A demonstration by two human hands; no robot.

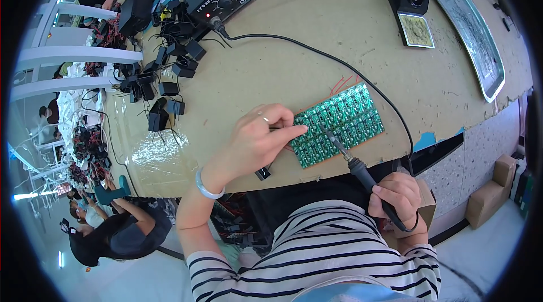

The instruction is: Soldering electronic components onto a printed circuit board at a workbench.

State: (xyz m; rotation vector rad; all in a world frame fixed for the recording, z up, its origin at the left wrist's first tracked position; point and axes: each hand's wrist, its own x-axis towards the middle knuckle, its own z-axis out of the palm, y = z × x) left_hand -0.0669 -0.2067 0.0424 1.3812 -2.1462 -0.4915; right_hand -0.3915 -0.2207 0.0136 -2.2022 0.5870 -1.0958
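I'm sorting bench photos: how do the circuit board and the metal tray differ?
The circuit board is green and densely patterned; the metal tray is silvery, with a raised rim. The left hand is at the circuit board; no hand is at the metal tray. Both are longer than wide and lie on the table.

I've got a white shirt [331,245] with thin black stripes running crosswise, curving over the belly. Both the left sleeve [208,268] and right sleeve [424,262] carry the same stripes and stop around the elbow. I read a pale, smooth, round bangle [208,186] at the left wrist and a slim metallic ring [265,120] on a left-hand finger. Dark cloth [314,193] at the lap, just below the worktop's [271,75] near edge; cut unclear to me. Light blue piece [362,292] below the collar, can't tell what.
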